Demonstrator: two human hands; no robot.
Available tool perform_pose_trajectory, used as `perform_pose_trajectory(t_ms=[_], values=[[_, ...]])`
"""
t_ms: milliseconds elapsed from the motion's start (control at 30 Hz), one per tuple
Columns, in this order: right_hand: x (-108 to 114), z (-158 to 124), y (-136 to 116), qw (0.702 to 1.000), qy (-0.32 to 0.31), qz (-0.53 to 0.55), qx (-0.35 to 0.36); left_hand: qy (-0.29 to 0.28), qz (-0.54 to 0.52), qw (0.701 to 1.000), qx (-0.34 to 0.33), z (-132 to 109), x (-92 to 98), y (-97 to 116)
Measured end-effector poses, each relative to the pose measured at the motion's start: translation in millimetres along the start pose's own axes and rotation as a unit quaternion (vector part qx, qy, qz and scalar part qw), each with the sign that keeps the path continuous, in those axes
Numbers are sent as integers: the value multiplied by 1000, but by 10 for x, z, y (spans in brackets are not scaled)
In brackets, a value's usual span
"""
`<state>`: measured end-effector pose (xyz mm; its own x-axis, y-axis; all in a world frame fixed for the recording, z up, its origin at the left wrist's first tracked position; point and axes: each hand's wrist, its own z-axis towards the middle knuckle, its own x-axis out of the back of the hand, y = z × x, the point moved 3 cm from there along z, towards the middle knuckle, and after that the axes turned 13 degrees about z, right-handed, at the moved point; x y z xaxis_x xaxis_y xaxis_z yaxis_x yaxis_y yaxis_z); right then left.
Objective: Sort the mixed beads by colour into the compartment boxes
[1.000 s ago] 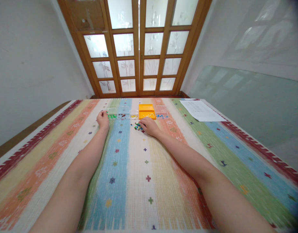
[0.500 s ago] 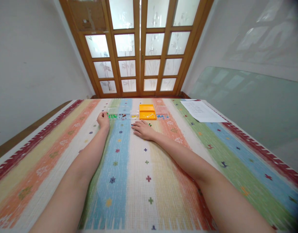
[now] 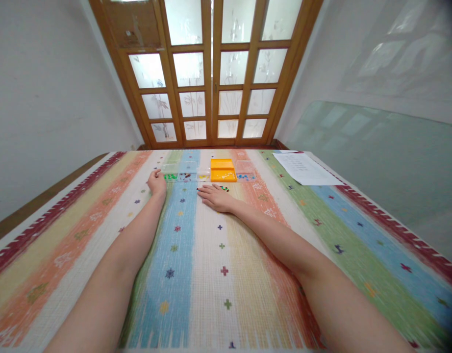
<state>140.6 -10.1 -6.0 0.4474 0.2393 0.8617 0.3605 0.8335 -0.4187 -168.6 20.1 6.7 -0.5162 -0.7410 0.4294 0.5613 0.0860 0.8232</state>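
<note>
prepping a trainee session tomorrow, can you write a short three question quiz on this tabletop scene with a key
1. Multiple choice: what colour are the small pieces in the open orange box?
A) green B) white C) blue
2. True or false: loose pieces show beside the right hand.
3. Fill in: the left hand is nearest the clear plastic box of ____ pieces.

Key: 1. B; 2. true; 3. green

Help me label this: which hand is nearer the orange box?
Right. The right hand is in front of the orange box; the left hand, well left of it.
</note>
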Motion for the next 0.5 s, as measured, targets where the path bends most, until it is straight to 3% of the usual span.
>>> perform_pose_trajectory(t_ms=[67,133,367,500], values=[[-2,2,-5,1000,-6,-4,2,34,9,999,19,-1,-19,-21],[2,2,-13,1000,-8,-5,4,35,14,999,9,-11,-48,-5],[39,-13,-3,999,28,4,18,-56,43,992,-103,-144,-159,174],[160,-34,156,994,108,-4,-33,-154,84,961,-213,-339,-277,344]])
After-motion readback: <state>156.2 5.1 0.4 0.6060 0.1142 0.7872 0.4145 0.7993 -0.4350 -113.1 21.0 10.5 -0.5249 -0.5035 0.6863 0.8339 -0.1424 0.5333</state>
